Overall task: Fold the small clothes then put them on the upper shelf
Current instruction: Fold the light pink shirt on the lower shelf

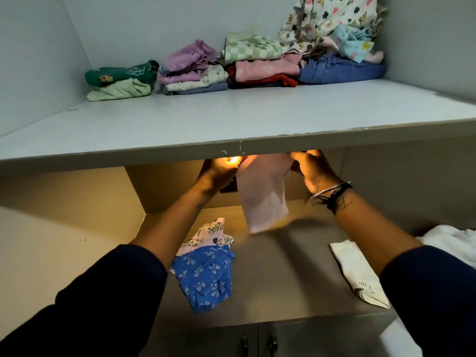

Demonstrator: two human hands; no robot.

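One wide grey upper shelf (231, 117) is hanging right over my hands. It is already holding rows of folded clothes (195, 70) at the back. Under it, the flat grey lower counter (283, 269) is giving me room to work.

I am holding the small pale pink cloth (262, 197) up in the air, just under the shelf's front edge. My left hand (219, 173) is gripping one top corner and my right hand (314, 171) is pinching the other. The rest is dangling down.

I am thinking I should be bringing it lower, laying it flat on the counter and matching the corners before folding. The blue bow-print garment (203, 276) and the white folded cloth with small letters (358, 274) are lying on the counter, so I should be keeping clear of them.

The shelf edge is hiding my fingertips and the top of the pink cloth. An orange glow is washing out my left fingers. The cloth's bottom is looking blurry, so I am not guessing what kind of clothing it is.
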